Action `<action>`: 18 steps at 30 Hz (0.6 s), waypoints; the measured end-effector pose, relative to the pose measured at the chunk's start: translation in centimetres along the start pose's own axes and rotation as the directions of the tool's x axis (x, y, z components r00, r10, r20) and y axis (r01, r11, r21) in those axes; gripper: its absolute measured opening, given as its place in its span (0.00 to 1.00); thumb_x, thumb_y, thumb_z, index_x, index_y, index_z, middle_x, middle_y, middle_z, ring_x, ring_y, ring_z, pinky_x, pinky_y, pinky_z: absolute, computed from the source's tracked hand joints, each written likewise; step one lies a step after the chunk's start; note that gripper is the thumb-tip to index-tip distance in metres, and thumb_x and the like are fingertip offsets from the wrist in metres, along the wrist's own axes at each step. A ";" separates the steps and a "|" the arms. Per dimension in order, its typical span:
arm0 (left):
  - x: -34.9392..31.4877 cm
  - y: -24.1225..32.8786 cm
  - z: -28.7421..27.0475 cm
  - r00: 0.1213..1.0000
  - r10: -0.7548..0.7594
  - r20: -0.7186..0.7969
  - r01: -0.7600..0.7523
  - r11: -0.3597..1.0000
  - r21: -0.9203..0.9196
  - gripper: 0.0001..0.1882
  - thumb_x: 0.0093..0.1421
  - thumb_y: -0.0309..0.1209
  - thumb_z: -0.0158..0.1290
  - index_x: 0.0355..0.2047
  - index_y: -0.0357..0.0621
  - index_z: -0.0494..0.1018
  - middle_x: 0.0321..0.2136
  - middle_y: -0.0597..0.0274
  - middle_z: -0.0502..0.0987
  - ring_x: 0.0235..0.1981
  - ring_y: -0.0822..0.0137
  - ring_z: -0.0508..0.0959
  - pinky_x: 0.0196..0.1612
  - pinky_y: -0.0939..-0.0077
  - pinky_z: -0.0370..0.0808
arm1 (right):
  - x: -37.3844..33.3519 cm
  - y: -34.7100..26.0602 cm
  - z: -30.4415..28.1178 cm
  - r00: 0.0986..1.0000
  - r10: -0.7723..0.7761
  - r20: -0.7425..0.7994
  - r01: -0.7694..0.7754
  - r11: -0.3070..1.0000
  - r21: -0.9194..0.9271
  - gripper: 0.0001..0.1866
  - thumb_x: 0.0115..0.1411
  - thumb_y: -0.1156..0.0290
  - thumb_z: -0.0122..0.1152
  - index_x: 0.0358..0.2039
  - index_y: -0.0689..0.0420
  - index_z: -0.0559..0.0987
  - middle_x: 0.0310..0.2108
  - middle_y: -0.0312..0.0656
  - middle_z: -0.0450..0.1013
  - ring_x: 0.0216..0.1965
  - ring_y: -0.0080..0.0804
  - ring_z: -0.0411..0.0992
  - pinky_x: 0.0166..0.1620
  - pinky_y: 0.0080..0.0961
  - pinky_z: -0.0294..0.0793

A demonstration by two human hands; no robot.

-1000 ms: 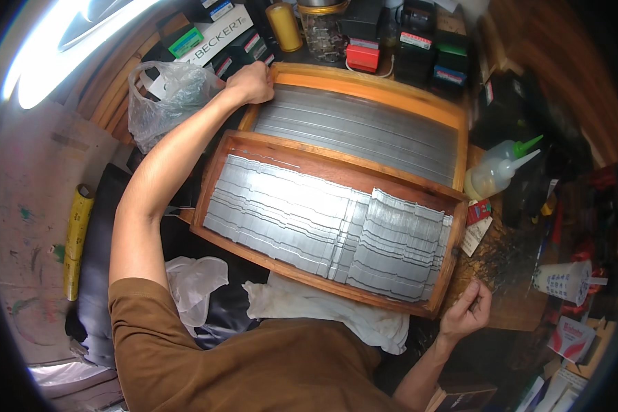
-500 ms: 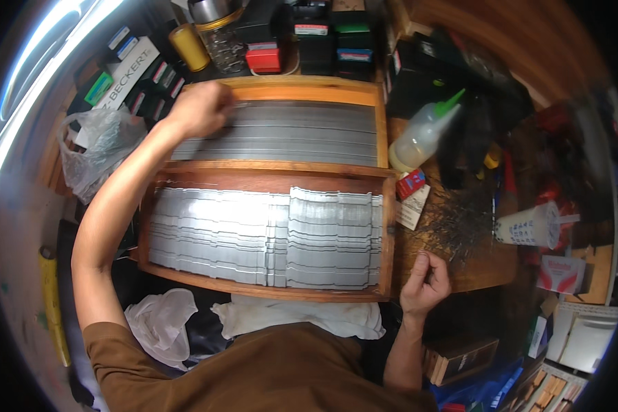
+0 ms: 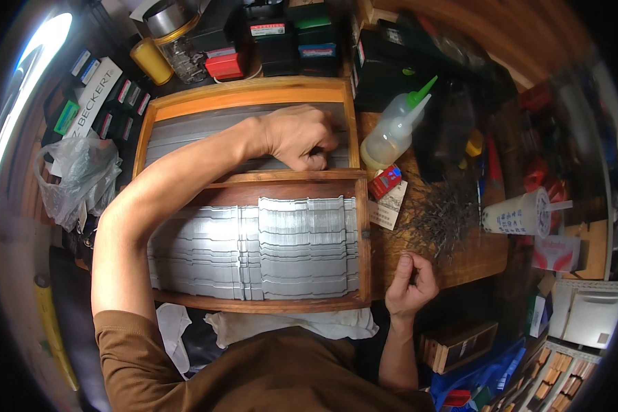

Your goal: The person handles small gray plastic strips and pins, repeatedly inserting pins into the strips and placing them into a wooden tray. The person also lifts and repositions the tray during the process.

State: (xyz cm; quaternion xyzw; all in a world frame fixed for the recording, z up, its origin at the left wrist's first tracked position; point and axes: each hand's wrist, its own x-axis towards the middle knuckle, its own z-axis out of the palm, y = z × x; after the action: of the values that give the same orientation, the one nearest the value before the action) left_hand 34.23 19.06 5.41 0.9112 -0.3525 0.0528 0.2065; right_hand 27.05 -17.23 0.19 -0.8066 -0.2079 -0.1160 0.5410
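Note:
My left hand (image 3: 299, 136) is closed, its fingers curled down over the right part of the far wooden tray (image 3: 247, 88). Whatever it may hold is hidden beneath it. Rows of thin grey metal pieces (image 3: 199, 123) lie packed inside that tray. Nearer me stands a second wooden tray (image 3: 364, 254), filled with shiny, tightly lined-up metal strips (image 3: 305, 240). My right hand (image 3: 412, 285) is beside its right edge, thumb and fingers pinched together; anything between them is too small to make out. Just beyond it lies a heap of thin dark metal needles (image 3: 443, 216).
A squeeze bottle with a green tip (image 3: 398, 130) stands right of the far tray, next to a small red packet (image 3: 386, 180). Farther right is a drink cup with a straw (image 3: 518, 213). Dark boxes (image 3: 268, 48) line the back; a plastic bag (image 3: 79, 178) sits left.
My left hand has swept from the far tray's left end to its right part. The right hand keeps its pinch beside the near tray. The whole view has shifted slightly.

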 end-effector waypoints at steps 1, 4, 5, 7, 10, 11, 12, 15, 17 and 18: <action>0.0 -0.2 0.4 0.998 0.051 -0.032 -0.051 0.999 0.017 0.11 0.48 0.31 0.54 0.13 0.40 0.69 0.13 0.51 0.72 0.25 0.44 0.76 0.53 0.55 0.77 | 0.1 -0.1 0.0 1.000 0.019 -0.009 -0.019 1.000 0.015 0.08 0.66 0.74 0.60 0.37 0.67 0.80 0.31 0.39 0.78 0.31 0.21 0.73 0.36 0.17 0.72; 0.1 -0.6 0.8 0.995 0.092 -0.027 -0.092 0.996 0.006 0.11 0.50 0.30 0.54 0.13 0.42 0.69 0.14 0.51 0.72 0.25 0.45 0.76 0.57 0.54 0.74 | 0.1 -0.2 0.0 0.998 0.059 -0.028 -0.058 0.998 0.026 0.07 0.63 0.73 0.63 0.35 0.65 0.82 0.30 0.42 0.81 0.31 0.27 0.77 0.37 0.21 0.75; 0.2 -0.5 0.8 0.994 0.103 -0.025 -0.103 0.995 0.004 0.11 0.50 0.30 0.54 0.14 0.42 0.70 0.14 0.52 0.72 0.25 0.46 0.77 0.58 0.54 0.74 | 0.1 -0.1 0.0 0.998 0.059 -0.030 -0.059 0.998 0.016 0.07 0.63 0.74 0.63 0.35 0.65 0.82 0.30 0.42 0.81 0.31 0.27 0.78 0.38 0.22 0.76; 0.5 -0.3 0.6 0.992 0.123 -0.022 -0.123 0.992 -0.002 0.11 0.51 0.30 0.53 0.14 0.43 0.70 0.14 0.52 0.73 0.24 0.47 0.77 0.59 0.54 0.72 | 0.1 0.1 -0.1 0.998 0.054 -0.032 -0.054 0.999 0.006 0.06 0.63 0.74 0.63 0.35 0.65 0.82 0.31 0.43 0.81 0.31 0.28 0.78 0.38 0.22 0.76; 0.6 -0.4 0.7 0.988 0.151 -0.033 -0.151 0.988 0.026 0.10 0.52 0.29 0.53 0.15 0.43 0.71 0.15 0.53 0.74 0.24 0.48 0.77 0.60 0.54 0.72 | 0.2 0.1 -0.2 1.000 0.013 -0.022 -0.013 1.000 -0.002 0.07 0.64 0.75 0.61 0.35 0.66 0.81 0.30 0.42 0.80 0.30 0.26 0.76 0.36 0.20 0.74; 0.5 -0.4 0.7 0.989 0.143 -0.025 -0.142 0.990 0.022 0.10 0.52 0.30 0.53 0.15 0.43 0.71 0.15 0.53 0.74 0.24 0.48 0.77 0.60 0.53 0.72 | 0.1 0.2 -0.1 1.000 -0.014 -0.012 0.014 1.000 -0.009 0.07 0.65 0.74 0.60 0.36 0.67 0.80 0.30 0.40 0.78 0.30 0.22 0.74 0.35 0.17 0.72; 0.3 -0.4 0.7 0.991 0.135 -0.017 -0.135 0.991 0.017 0.10 0.52 0.30 0.53 0.15 0.43 0.71 0.15 0.53 0.74 0.24 0.48 0.77 0.60 0.53 0.72 | 0.1 0.3 -0.1 0.999 -0.041 -0.002 0.041 0.999 -0.017 0.08 0.66 0.74 0.58 0.36 0.68 0.79 0.30 0.38 0.77 0.30 0.19 0.71 0.34 0.14 0.70; 0.3 -0.5 0.7 0.995 0.104 0.011 -0.104 0.994 -0.027 0.11 0.52 0.30 0.54 0.14 0.43 0.71 0.14 0.53 0.73 0.24 0.47 0.77 0.62 0.52 0.70 | 0.3 0.3 -0.1 0.999 -0.048 0.015 0.048 0.999 -0.014 0.08 0.66 0.75 0.58 0.36 0.68 0.79 0.31 0.38 0.77 0.30 0.18 0.71 0.34 0.14 0.70; 0.3 -0.5 0.5 0.997 0.081 0.008 -0.080 0.994 -0.070 0.12 0.52 0.29 0.54 0.13 0.43 0.70 0.13 0.53 0.72 0.22 0.49 0.76 0.58 0.54 0.72 | 0.2 0.3 0.0 0.999 -0.036 0.016 0.037 0.999 -0.008 0.08 0.67 0.75 0.58 0.36 0.68 0.78 0.31 0.38 0.77 0.30 0.18 0.71 0.34 0.14 0.69; 0.1 -0.6 0.7 0.998 0.067 -0.002 -0.067 0.993 -0.095 0.13 0.52 0.29 0.54 0.13 0.43 0.69 0.12 0.54 0.71 0.20 0.51 0.75 0.53 0.57 0.75 | 0.2 0.3 0.0 0.999 -0.032 0.016 0.032 0.999 -0.004 0.08 0.67 0.75 0.57 0.36 0.68 0.78 0.31 0.38 0.77 0.29 0.18 0.71 0.34 0.14 0.69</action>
State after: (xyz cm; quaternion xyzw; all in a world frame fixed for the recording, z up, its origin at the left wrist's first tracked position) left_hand 34.69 19.11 4.62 0.8880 -0.3852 0.0424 0.2475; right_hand 27.40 -17.34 0.01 -0.8052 -0.2252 -0.1186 0.5356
